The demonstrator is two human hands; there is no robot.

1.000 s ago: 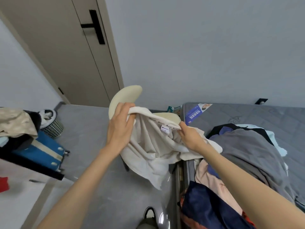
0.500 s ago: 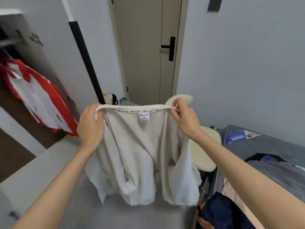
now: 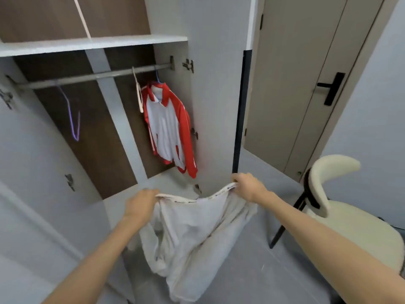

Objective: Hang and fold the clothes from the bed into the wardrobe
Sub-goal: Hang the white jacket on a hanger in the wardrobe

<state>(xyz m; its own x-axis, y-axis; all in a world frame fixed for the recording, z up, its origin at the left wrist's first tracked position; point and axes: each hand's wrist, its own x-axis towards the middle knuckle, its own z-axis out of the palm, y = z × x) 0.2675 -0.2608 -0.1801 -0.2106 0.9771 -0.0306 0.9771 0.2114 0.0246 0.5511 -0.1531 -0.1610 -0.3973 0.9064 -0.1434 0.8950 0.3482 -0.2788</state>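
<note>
I hold a pale cream garment (image 3: 192, 235) spread by its printed waistband in front of the open wardrobe (image 3: 94, 43). My left hand (image 3: 141, 205) grips the band's left end and my right hand (image 3: 248, 186) pinches its right end. The cloth hangs down loose between my forearms. Inside the wardrobe a grey rail (image 3: 92, 76) carries a red and white jacket (image 3: 168, 128), an empty white hanger (image 3: 138, 93) beside it, and an empty purple hanger (image 3: 73, 119) further left. The bed is out of view.
A cream chair (image 3: 335, 194) with black legs stands at the right, close to my right arm. Behind it is a closed beige door (image 3: 306, 84) with a black handle. The open wardrobe door panel (image 3: 217, 95) stands between wardrobe and door. Grey floor lies below.
I have turned left from the bed to face the wardrobe. The garment, first bunched near the chair, is now stretched by its waistband between both hands and held lower.
</note>
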